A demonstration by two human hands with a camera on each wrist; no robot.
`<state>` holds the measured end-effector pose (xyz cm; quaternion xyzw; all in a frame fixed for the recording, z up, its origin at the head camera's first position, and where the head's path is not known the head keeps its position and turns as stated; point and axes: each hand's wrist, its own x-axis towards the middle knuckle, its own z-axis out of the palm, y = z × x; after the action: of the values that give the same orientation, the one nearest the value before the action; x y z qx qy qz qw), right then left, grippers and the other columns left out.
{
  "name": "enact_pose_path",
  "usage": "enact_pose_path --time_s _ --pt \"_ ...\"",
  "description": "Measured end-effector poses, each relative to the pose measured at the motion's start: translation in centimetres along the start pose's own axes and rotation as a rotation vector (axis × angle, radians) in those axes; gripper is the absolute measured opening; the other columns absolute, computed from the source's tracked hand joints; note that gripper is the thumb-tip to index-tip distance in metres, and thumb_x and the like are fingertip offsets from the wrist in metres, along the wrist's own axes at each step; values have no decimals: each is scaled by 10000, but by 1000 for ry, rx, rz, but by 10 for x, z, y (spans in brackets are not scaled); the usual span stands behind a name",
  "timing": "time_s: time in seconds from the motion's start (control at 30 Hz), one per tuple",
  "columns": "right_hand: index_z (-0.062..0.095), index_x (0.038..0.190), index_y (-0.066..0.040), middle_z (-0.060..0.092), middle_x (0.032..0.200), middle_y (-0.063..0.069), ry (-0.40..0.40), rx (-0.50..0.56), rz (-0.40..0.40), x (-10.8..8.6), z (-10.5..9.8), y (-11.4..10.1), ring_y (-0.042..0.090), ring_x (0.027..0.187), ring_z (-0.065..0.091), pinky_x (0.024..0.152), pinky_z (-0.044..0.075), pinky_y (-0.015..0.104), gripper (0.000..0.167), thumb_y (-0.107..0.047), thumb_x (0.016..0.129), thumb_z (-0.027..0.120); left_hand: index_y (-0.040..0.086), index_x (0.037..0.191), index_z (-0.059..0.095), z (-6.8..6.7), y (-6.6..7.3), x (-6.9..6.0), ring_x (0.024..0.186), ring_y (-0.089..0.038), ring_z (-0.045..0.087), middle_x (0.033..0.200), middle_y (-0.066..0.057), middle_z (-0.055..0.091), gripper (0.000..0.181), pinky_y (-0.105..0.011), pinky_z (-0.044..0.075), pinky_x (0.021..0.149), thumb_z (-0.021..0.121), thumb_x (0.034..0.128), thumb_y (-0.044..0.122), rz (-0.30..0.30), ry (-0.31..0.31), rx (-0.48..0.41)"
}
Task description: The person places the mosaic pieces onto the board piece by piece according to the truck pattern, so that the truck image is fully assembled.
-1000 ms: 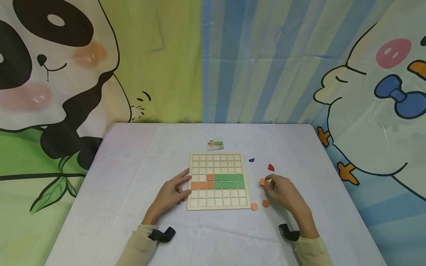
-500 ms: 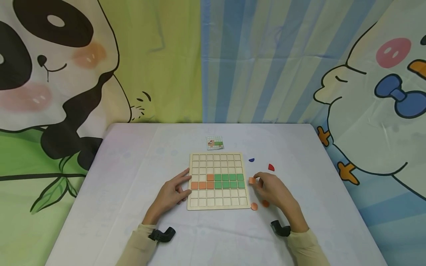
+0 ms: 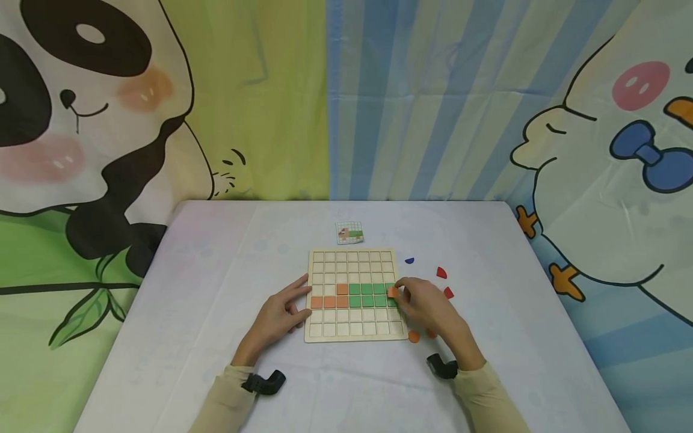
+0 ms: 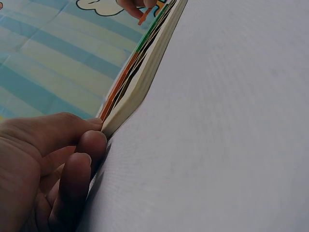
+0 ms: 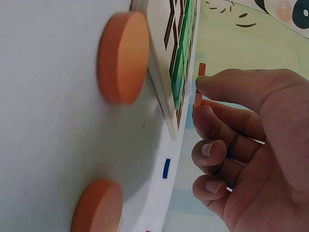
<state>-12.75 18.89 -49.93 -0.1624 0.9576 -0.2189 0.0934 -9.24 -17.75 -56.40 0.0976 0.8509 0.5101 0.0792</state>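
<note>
A pale wooden grid board (image 3: 352,338) lies flat on the white-covered table, with a block of green square tiles (image 3: 367,288) and several orange square tiles (image 3: 329,302) in its cells. My left hand (image 3: 275,313) rests against the board's left edge; thumb and index finger touch it, while other fingers curl below in the left wrist view. Between thumb and index finger, my right hand (image 3: 430,304) pinches an orange square tile (image 5: 202,70). It is held above the right end of the green tiles, apart from the board, and partly hides them.
Two orange discs (image 3: 414,337) lie near the board's lower right corner. Farther right are a red quarter-circle (image 3: 441,272) and another red piece (image 3: 449,293). A blue half-circle (image 3: 409,260) sits right of the board; a small printed picture card (image 3: 349,233) lies behind it.
My right hand has moved left with the orange square tile, from the tabletop to above the board's right edge. A red piece it covered now shows. My left hand stays in place.
</note>
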Motion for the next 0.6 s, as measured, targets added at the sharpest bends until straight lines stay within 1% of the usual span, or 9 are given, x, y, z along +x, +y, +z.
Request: enact_pose_path --time_s 0.13,0.23,0.33,0.6 --pt "729 1219 -80 577 775 -55 -5 -8 -10 6 0 -8 112 689 505 620 430 239 283 -267 1006 737 92 1514 591 -1 1 2 508 -91 610 1688 47 451 632 -262 523 501 815 925 129 9 3 -3" --pt "736 1203 -91 570 761 -59 6 -23 -35 10 0 -13 108 678 496 610 420 234 268 -263 997 748 81 1513 590 -2 2 3 508 -92 610 1690 38 448 628 -262 524 502 812 926 120 15 6 -6" --pt "735 1195 -93 560 744 -66 14 -30 -59 13 1 -17 99 664 487 599 409 224 252 -235 988 756 80 1514 587 -2 3 3 518 -88 614 1697 42 436 627 -262 530 508 811 930 119 8 4 -9" --pt "733 1177 -115 552 725 -85 -11 -4 -92 17 6 -23 77 628 483 569 402 214 209 -237 1007 729 73 1514 586 1 4 -1 524 -94 616 1699 34 435 641 -262 528 504 818 917 109 -18 3 -7"
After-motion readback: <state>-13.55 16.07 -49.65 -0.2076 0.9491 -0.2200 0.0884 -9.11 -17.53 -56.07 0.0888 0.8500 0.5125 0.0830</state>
